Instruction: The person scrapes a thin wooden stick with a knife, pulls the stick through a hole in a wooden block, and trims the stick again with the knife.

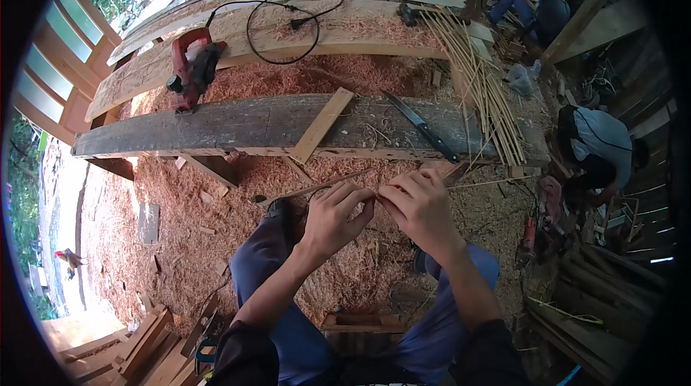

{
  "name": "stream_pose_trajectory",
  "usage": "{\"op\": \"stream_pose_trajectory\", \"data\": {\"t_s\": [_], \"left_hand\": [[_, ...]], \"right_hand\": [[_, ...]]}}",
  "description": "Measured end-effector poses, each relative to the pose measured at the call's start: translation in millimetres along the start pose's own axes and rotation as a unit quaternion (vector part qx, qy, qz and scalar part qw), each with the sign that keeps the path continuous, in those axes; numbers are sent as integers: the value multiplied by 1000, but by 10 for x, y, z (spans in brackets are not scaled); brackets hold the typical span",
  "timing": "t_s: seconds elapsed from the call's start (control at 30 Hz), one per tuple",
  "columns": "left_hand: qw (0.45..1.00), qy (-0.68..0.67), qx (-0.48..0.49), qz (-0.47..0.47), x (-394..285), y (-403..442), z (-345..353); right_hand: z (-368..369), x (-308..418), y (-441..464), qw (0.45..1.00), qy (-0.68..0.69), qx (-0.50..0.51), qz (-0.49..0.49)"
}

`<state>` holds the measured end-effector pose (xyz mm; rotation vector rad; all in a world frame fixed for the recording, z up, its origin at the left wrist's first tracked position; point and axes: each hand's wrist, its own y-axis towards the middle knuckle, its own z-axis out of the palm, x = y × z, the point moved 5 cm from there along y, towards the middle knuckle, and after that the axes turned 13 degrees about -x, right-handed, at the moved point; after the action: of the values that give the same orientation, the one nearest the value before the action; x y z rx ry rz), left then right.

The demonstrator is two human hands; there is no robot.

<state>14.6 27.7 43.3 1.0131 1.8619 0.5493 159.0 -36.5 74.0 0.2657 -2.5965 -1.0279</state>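
Observation:
My left hand [335, 217] and my right hand [419, 212] meet fingertip to fingertip above the shavings, in front of the bench plank. Both are closed in a pinch; whatever lies between the fingers is too small or hidden to name. Beyond my left fingers runs a thin strip [317, 187]. Another pale thin strip [493, 182] stretches rightward from behind my right hand; I cannot tell whether either is held. On the dark weathered plank [248, 123] lie a knife [421, 127] with a black handle, a short flat wooden piece [322, 125] and a bundle of thin sticks [489, 91].
A red power planer [193, 69] rests at the plank's left, its black cord [248, 26] looped over boards behind. Wood shavings [187, 206] cover the ground. Offcuts [147, 350] lie lower left. Two people, one crouching [601, 141] and one seated [551, 11], are at right. A rooster [70, 260] stands left.

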Motion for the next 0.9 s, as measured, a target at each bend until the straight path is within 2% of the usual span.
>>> {"op": "stream_pose_trajectory", "data": {"t_s": [0.17,0.3,0.33,0.37,0.4,0.43,0.47,0.5,0.53,0.57,0.6,0.63,0.7,0.73,0.8,0.9], "left_hand": [[989,-83,3,-121,38,-83,78],[985,-60,26,-158,43,-50,71],[970,-93,11,-223,112,-79,87],[950,-124,-4,-287,188,-118,100],[950,-123,-6,-287,238,-130,107],[920,-192,-25,-340,332,-163,119],[883,-259,-45,-390,405,-190,123],[882,-259,-48,-390,438,-173,102],[858,-299,-58,-413,479,-166,94],[832,-339,-66,-434,512,-164,92],[832,-340,-68,-434,530,-162,78],[804,-374,-64,-459,552,-182,88],[742,-439,-56,-504,584,-197,118],[742,-439,-56,-504,581,-179,122],[693,-479,-79,-533,558,-167,159],[662,-513,-76,-540,575,-179,200]], "right_hand": [[-16,-61,-78,1000,-19,2,-3],[-89,-2,11,998,-54,-28,-25],[-87,-27,33,998,-53,-28,-26],[-167,-65,67,992,-68,-103,-39],[-253,-107,85,979,-82,-177,-54],[-266,-217,54,979,-80,-176,-57],[-332,-415,-33,969,-69,-237,-18],[-375,-582,-105,953,-59,-295,20],[-345,-667,-116,954,-58,-294,18],[-292,-844,-120,954,-34,-274,112],[-220,-991,-135,945,-11,-252,206],[-160,-1019,-125,945,-11,-252,206],[86,-1029,-75,961,-193,-104,166],[203,-1057,-123,963,-177,-47,200],[294,-1044,-124,962,-180,-33,202],[397,-1040,-138,964,-177,-28,198]]}}
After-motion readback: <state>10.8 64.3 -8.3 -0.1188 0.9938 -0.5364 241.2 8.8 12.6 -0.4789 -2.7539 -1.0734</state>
